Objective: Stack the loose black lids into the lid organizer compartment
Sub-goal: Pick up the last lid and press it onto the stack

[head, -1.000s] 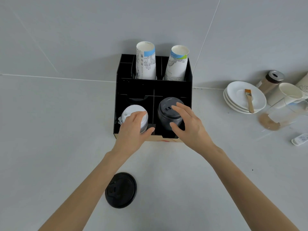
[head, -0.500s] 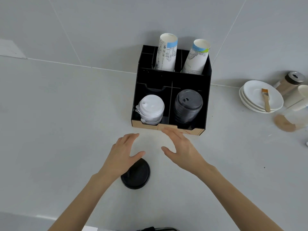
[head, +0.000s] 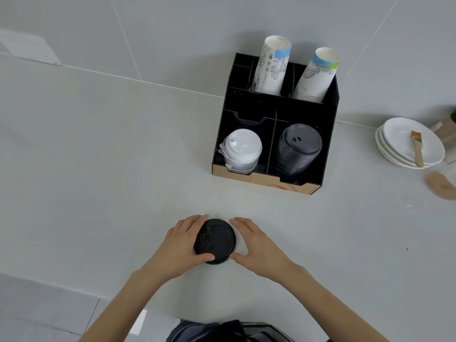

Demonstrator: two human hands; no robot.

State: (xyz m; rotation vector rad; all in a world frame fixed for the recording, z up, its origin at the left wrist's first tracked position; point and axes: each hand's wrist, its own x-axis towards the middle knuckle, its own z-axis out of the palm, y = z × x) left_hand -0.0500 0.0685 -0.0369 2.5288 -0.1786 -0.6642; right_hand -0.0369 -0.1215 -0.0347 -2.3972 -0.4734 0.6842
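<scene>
A loose black lid [head: 217,239] lies flat on the grey counter near me. My left hand [head: 183,245] curls around its left rim, thumb on the near edge. My right hand [head: 254,241] cups the right rim, fingers apart and touching or nearly touching it. Farther back stands the black lid organizer [head: 330,134]. Its front right compartment holds a tall stack of black lids [head: 297,149]. The front left one holds a stack of white lids [head: 241,150].
Two printed paper cup stacks [head: 272,65] [head: 314,75] lean in the organizer's back slots. To the right sit stacked white plates [head: 394,149] with a brush [head: 417,146], and a brown disc [head: 441,186]. The counter's front edge runs near my forearms.
Both hands have pulled back from the organizer's stacks toward me and closed in around the loose black lid on the counter. The camera view has shifted, so the organizer now appears farther right.
</scene>
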